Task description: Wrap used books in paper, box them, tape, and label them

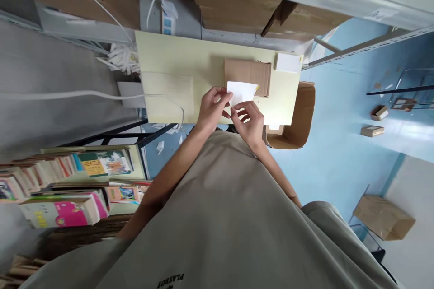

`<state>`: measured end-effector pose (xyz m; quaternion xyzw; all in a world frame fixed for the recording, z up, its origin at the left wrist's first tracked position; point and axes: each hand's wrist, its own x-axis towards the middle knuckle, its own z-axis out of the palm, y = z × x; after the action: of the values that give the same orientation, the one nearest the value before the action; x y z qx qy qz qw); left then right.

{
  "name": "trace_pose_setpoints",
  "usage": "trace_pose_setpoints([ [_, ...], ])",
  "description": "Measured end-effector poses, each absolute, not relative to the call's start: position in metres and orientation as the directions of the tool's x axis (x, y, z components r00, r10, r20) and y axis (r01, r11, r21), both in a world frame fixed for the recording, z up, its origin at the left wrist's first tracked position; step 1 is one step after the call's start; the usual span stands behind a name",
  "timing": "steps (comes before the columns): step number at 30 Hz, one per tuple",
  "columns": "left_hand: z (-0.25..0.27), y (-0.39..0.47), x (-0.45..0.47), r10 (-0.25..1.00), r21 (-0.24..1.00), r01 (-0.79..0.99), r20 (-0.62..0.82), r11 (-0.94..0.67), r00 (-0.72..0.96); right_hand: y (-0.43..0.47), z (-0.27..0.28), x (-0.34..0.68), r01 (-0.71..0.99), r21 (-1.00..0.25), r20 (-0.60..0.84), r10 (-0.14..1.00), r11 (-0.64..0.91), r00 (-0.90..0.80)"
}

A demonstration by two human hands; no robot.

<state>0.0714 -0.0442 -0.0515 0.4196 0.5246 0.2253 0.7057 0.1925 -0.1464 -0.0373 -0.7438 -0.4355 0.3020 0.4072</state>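
Observation:
A small white paper label [241, 92] with a yellow mark at its corner is held up over the table. At its left edge, my left hand [212, 107] pinches it between thumb and fingers. The thumb and forefinger of my right hand [250, 123] are closed at the label's lower edge, the other fingers curled. Behind the label a flat brown cardboard package [247, 71] lies on the pale yellow table [176, 54], partly covered by it. A stack of white labels [287, 62] with a yellow mark lies at the table's far right corner.
An open cardboard box [303, 117] stands beside the table's right end. Shelves with books [105, 162] are at the left. Behind the table are large cardboard boxes [233, 6] and a power strip [168, 22]. A white cable [125, 96] crosses the table's left part.

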Motion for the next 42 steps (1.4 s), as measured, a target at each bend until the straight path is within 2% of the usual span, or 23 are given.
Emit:
trace_pose_setpoints([
  [6, -0.061, -0.056, 0.104, 0.819, 0.841, 0.155, -0.54, 0.518, 0.194, -0.163, -0.045, 0.245, 0.293, -0.917, -0.157, 0.921, -0.27, 0.356],
  [11, -0.062, -0.066, 0.12, 0.848, 0.879, 0.251, -0.464, 0.405, 0.255, -0.168, -0.059, 0.276, 0.276, -0.921, -0.191, 0.935, -0.276, 0.299],
  [16, -0.065, -0.074, 0.13, 0.863, 0.865, 0.215, -0.487, 0.454, 0.139, -0.166, -0.063, 0.292, 0.26, -0.938, -0.18, 0.964, -0.228, 0.196],
  [18, -0.065, -0.074, 0.13, 0.866, 0.865, 0.193, -0.488, 0.463, 0.11, -0.163, -0.063, 0.304, 0.24, -0.95, -0.144, 0.961, -0.202, 0.237],
  [20, -0.063, -0.073, 0.13, 0.871, 0.874, 0.191, -0.474, 0.447, 0.127, -0.158, -0.065, 0.321, 0.227, -0.951, -0.121, 0.927, -0.211, 0.355],
  [22, -0.059, -0.072, 0.13, 0.871, 0.878, 0.201, -0.466, 0.434, 0.154, -0.152, -0.07, 0.339, 0.212, -0.944, -0.128, 0.876, -0.251, 0.466],
  [24, -0.055, -0.071, 0.132, 0.867, 0.876, 0.209, -0.47, 0.435, 0.166, -0.146, -0.079, 0.354, 0.19, -0.937, -0.163, 0.848, -0.293, 0.504],
  [31, -0.056, -0.073, 0.132, 0.856, 0.886, 0.258, -0.448, 0.386, 0.257, -0.139, -0.101, 0.367, 0.131, -0.928, -0.26, 0.856, -0.35, 0.447],
  [37, -0.068, -0.074, 0.127, 0.855, 0.887, 0.106, -0.461, 0.449, 0.237, -0.138, -0.103, 0.365, 0.108, -0.917, -0.305, 0.849, -0.384, 0.431],
  [42, -0.078, -0.071, 0.127, 0.841, 0.856, 0.042, -0.514, 0.515, 0.168, -0.138, -0.091, 0.355, 0.116, -0.929, -0.274, 0.863, -0.351, 0.424],
])
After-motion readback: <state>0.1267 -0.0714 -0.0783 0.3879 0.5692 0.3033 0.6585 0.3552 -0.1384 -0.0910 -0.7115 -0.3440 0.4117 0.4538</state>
